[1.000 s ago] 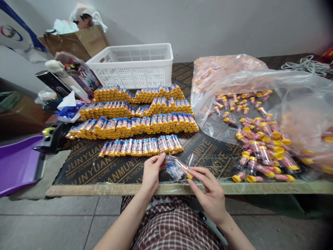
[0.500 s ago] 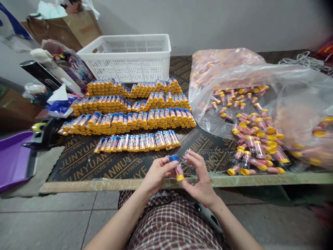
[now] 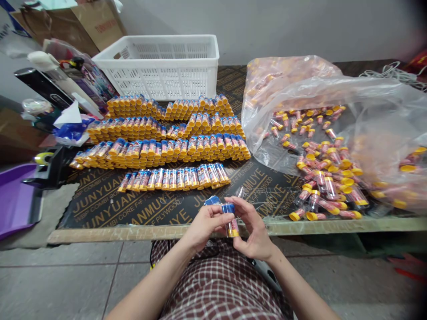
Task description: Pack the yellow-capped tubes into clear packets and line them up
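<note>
Over the table's front edge, my left hand (image 3: 204, 226) pinches a small clear tube (image 3: 231, 226) with pink contents, a blue-printed wrap at its top and a yellow cap at the bottom. Blue printed pieces (image 3: 212, 201), perhaps labels, show just behind my left fingers. My right hand (image 3: 251, 227) curls around the tube's right side, fingertips by its top and thumb by the yellow cap. Beyond the right knuckles is a clear plastic piece (image 3: 240, 192); whether it is held cannot be told. A row of wrapped tubes (image 3: 175, 178) lies ahead.
Stacked wrapped tubes (image 3: 167, 150) fill the table's middle, before a white plastic crate (image 3: 163, 66). At right, loose unwrapped tubes (image 3: 328, 186) spill from a clear plastic bag (image 3: 363, 91). A tape dispenser (image 3: 46, 164) and a purple dustpan (image 3: 16, 200) are at left.
My right fingers have closed in around the tube. The tube has shifted slightly down and stands more upright. The blue printed pieces now show behind my left hand.
</note>
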